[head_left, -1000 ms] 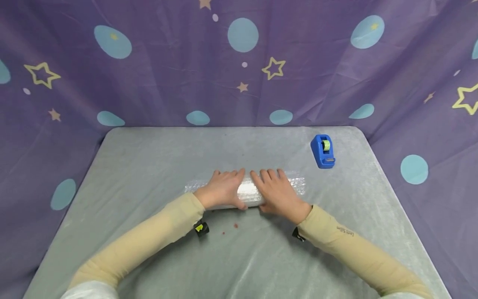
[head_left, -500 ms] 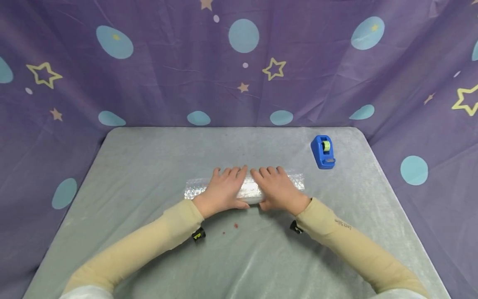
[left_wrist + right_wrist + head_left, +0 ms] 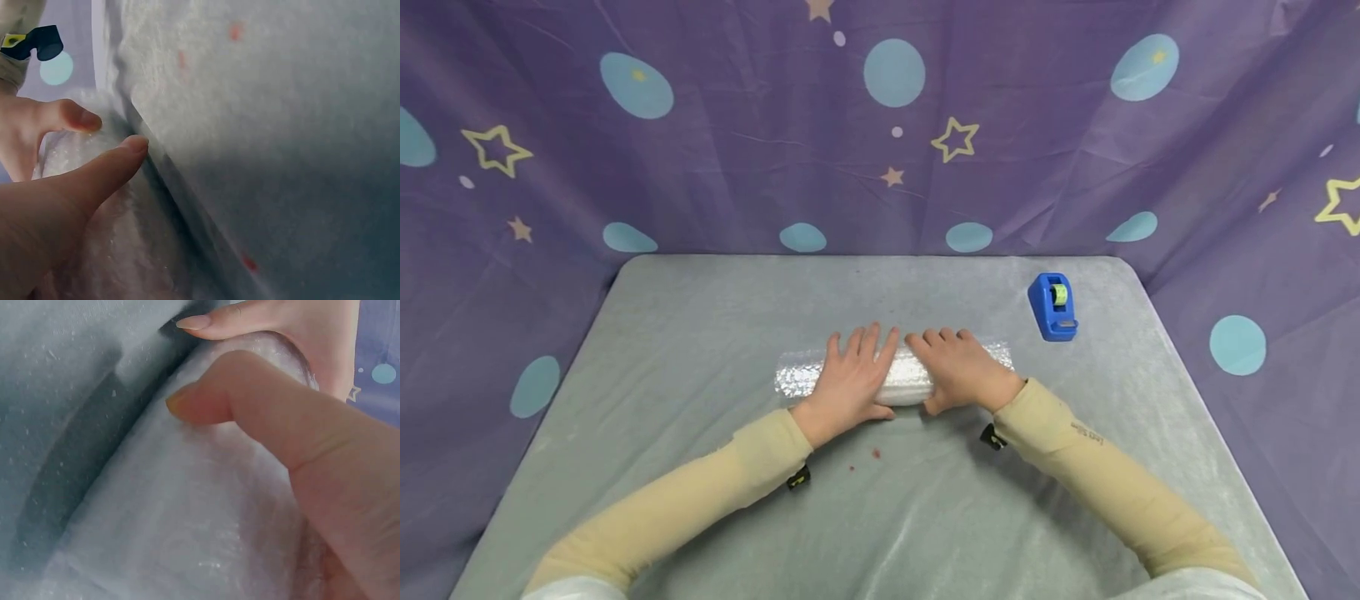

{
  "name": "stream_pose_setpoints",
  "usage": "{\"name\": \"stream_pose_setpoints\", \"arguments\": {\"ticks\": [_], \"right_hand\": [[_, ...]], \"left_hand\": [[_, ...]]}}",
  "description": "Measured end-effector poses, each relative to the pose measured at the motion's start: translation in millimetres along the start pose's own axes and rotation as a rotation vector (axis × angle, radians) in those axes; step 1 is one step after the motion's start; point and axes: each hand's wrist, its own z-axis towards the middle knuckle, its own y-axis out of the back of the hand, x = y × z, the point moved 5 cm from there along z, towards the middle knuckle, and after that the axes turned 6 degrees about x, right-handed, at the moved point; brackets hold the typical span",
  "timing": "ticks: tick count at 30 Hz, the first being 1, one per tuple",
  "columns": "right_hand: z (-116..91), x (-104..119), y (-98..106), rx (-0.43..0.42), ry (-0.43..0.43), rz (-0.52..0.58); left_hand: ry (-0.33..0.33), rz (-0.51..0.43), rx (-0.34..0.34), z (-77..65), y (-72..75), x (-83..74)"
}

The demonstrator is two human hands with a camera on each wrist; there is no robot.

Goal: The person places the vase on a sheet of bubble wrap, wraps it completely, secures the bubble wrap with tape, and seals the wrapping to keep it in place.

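A shiny roll of clear bubble wrap [image 3: 907, 379] lies crosswise on the table, with a loose flap showing at its left end. My left hand [image 3: 848, 379] rests across it left of the middle, fingers spread and fairly straight toward the far side. Its thumb [image 3: 106, 172] lies along the near side in the left wrist view. My right hand [image 3: 961, 368] grips the roll right of the middle, fingers bent over its far side. In the right wrist view its bent thumb [image 3: 219, 394] presses the near side. Anything inside the roll is hidden.
A blue tape dispenser [image 3: 1054, 308] with a yellow-green roll stands at the back right of the table [image 3: 715, 308]. A purple patterned curtain [image 3: 745, 125] hangs behind and along both sides. Small red spots mark the grey cloth near me.
Both hands and the bubble wrap roll have shifted slightly away from me. The left fingers have spread and straightened across the roll, and more of its left end shows.
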Motion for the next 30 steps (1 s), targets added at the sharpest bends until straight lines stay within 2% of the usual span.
{"name": "stream_pose_setpoints", "arguments": {"ticks": [8, 17, 22, 30], "right_hand": [[5, -7, 3, 0.070, 0.010, 0.035], [2, -10, 4, -0.041, 0.099, 0.013], [-5, -10, 6, -0.060, 0.110, -0.004], [-18, -3, 2, -0.226, 0.158, -0.057]], "left_hand": [[-0.052, 0.036, -0.120, 3.3, -0.5, 1.8], [-0.068, 0.020, -0.202, 5.6, 1.6, 3.5], [-0.064, -0.006, -0.170, 5.5, 4.0, 3.1], [-0.044, -0.094, -0.033, 5.2, 3.5, 4.6]]}}
